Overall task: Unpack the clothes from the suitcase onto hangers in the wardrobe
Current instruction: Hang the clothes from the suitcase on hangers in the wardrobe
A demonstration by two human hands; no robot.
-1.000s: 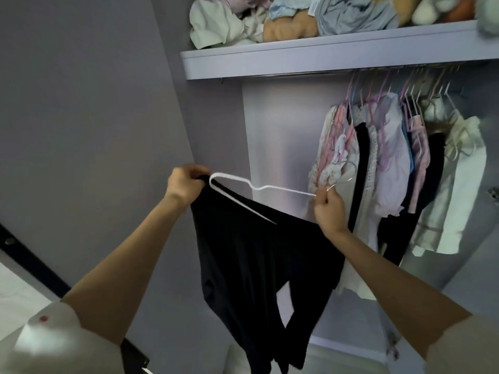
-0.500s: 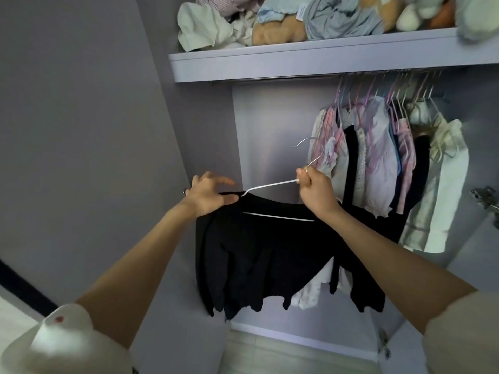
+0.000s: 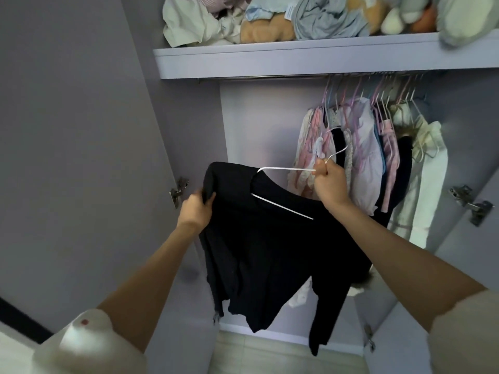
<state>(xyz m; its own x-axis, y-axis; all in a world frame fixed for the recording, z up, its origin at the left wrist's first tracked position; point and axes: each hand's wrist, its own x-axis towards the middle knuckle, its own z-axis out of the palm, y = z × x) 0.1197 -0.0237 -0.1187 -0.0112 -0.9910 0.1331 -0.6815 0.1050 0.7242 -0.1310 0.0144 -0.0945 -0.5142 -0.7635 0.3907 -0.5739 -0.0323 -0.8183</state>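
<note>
- While we work the black top onto its hanger, our left hand, left of centre in the frame, has its fingers curled round a bunch of cloth at the shoulder edge; we judge this grip is there to pull the shoulder over the hanger's end.
- At centre, the white wire hanger lies tilted, one arm bare toward the right, the other running down across the dark cloth; the top droops from it toward the bottom of the frame.
- Right of centre, our right hand is fisted round the hanger's neck just below the hook, which keeps the frame steady against the left hand's tugging.
- Upper right: the rail under the shelf carries hung clothes; bare rail to their left looks like the likely landing spot.
- Against half a second back: the left hand then lay with fingers spread on the garment, and the hanger sat nearly level; now it is slanted. The suitcase is not in view.
</note>
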